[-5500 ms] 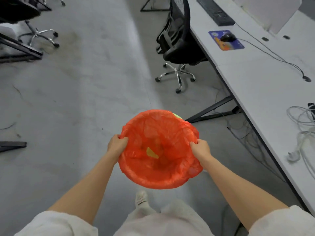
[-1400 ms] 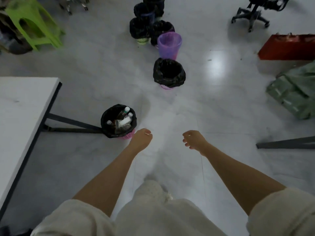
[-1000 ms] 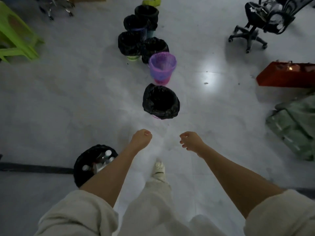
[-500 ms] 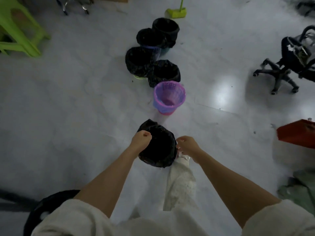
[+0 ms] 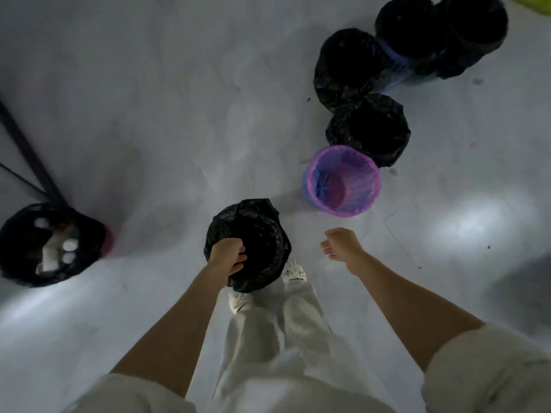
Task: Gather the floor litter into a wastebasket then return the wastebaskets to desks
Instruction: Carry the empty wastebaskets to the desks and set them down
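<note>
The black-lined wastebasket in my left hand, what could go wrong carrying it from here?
The left hand grips the black-lined wastebasket by one side of the rim while the right hand holds nothing, so the basket may tilt, or the loose liner could slip off. It hangs right over the shoes, so it may bump your legs. The purple wastebasket and the bottle-filled wastebasket stand close by and could be kicked over.

The floor (image 5: 179, 99) is pale grey and glossy, with a bright light reflection (image 5: 480, 225) at the right. A dark metal leg (image 5: 29, 156) crosses the left side.
</note>
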### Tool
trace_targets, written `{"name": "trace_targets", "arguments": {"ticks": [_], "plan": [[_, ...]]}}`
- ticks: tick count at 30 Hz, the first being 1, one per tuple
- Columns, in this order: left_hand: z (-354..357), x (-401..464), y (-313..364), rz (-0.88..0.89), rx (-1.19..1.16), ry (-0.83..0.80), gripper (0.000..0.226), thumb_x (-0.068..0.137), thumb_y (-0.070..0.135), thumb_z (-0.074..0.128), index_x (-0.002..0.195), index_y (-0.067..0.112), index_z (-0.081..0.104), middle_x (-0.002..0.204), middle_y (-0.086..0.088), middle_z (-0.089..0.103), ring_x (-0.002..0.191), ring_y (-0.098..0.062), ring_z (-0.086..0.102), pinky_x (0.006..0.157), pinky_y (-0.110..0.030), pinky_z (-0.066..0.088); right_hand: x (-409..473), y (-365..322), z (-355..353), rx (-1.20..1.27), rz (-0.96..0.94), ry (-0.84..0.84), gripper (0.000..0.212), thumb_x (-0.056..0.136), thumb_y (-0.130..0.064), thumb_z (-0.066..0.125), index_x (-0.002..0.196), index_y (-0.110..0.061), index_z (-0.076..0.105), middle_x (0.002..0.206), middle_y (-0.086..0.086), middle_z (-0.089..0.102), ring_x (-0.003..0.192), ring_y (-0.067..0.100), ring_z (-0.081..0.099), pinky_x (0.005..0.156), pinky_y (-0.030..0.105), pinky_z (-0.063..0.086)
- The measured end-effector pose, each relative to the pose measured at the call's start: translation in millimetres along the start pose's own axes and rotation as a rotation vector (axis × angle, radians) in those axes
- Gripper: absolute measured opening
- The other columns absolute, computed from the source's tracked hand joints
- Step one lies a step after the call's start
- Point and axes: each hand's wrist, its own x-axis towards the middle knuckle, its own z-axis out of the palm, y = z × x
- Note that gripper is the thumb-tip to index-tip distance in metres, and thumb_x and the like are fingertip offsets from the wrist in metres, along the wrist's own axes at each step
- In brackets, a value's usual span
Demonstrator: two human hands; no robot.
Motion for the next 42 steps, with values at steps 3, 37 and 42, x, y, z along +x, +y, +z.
{"name": "trace_targets", "arguments": {"ticks": [3, 37, 42], "plan": [[21.7, 23.3, -23.6, -0.075, -0.145, 0.028, 0.018, 0.096, 0.016, 0.047, 0.111, 0.008, 0.050, 0.086, -0.002, 0.057, 0.093, -0.022, 0.058, 0.090, -0.036, 0.047, 35.2, 12.2, -2.6, 0.116, 0.082, -0.044, 0.029, 0.096, -0.005, 0.038, 0.069, -0.014, 0.043, 0.065, 0.008, 0.050, 0.054, 0.015, 0.045, 0.052, 0.022, 0.035], [186.6, 342.6, -189.4, -0.233, -1.733, 0.190, 0.032, 0.092, 0.010, 0.053, 0.124, 0.005, 0.053, 0.128, -0.011, 0.058, 0.090, -0.023, 0.063, 0.068, -0.027, 0.059, 404.5, 84.2, 24.2, 1.030, 0.195, -0.027, 0.030, 0.086, 0.001, 0.036, 0.101, 0.003, 0.061, 0.080, 0.015, 0.057, 0.131, 0.022, 0.049, 0.108, 0.030, 0.040], [151.8, 281.8, -196.3, -0.271, -1.703, 0.267, 0.039, 0.090, 0.009, 0.055, 0.129, 0.005, 0.050, 0.122, -0.013, 0.057, 0.082, -0.024, 0.061, 0.043, -0.027, 0.055, 334.9, 99.7, 37.3, 0.878, 0.210, -0.156, 0.022, 0.075, 0.006, 0.041, 0.087, 0.000, 0.058, 0.054, 0.014, 0.067, 0.096, 0.024, 0.062, 0.102, 0.028, 0.046]]}}
